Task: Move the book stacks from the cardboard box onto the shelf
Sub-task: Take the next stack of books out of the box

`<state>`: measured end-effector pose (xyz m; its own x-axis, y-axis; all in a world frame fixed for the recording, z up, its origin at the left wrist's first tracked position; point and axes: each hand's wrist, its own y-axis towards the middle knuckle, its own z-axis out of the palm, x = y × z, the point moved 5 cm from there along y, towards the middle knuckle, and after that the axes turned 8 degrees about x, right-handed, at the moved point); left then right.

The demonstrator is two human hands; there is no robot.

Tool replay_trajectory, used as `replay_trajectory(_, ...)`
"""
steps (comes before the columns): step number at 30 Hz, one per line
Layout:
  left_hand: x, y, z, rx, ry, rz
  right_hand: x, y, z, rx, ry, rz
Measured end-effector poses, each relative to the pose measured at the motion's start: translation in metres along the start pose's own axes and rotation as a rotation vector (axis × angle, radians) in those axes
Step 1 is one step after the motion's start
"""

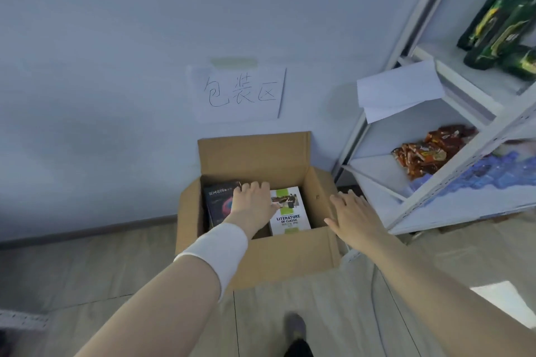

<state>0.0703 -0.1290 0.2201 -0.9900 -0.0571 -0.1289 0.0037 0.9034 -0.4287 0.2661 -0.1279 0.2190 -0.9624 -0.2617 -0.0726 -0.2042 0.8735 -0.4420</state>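
Note:
An open cardboard box (290, 252) stands on the floor against the wall. Inside lie a dark-covered book stack (217, 203) on the left and a white-and-green book stack (293, 219) titled "Literature of Classic" on the right. My left hand (255, 197), with a white wristband, reaches into the box, fingers spread over the gap between the two stacks and resting on them. My right hand (353, 217) hovers open above the box's right flap, holding nothing. The white metal shelf (429, 200) stands to the right of the box.
On the shelf lie green packets (504, 26), red-brown snack packets (429, 151), blue packets (487, 174) and white paper sheets (397, 90). A handwritten paper sign (240, 93) is taped to the wall above the box. My shoe (295, 327) stands on the wooden floor.

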Motion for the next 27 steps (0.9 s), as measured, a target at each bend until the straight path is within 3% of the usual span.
replay_trajectory(5, -0.011, 0.091, 0.026, 0.080, -0.015, -0.068, -0.026, 0.091, 0.019, 0.068, -0.005, -0.064)
replay_trajectory(12, -0.025, 0.186, 0.074, 0.246, -0.210, -0.195, -0.047, 0.205, 0.062, 0.246, 0.030, -0.124)
replay_trajectory(20, -0.007, 0.264, 0.193, 0.469, -0.688, -0.401, -0.041, 0.316, 0.146, 0.434, 0.527, 0.104)
replay_trajectory(25, 0.021, 0.335, 0.301, 0.560, -0.794, -0.515, -0.046, 0.411, 0.240, 0.471, 0.584, 0.198)
replay_trajectory(27, 0.027, 0.357, 0.333, 0.576, -0.959, -0.566, -0.045, 0.444, 0.278, 0.483, 0.669, 0.238)
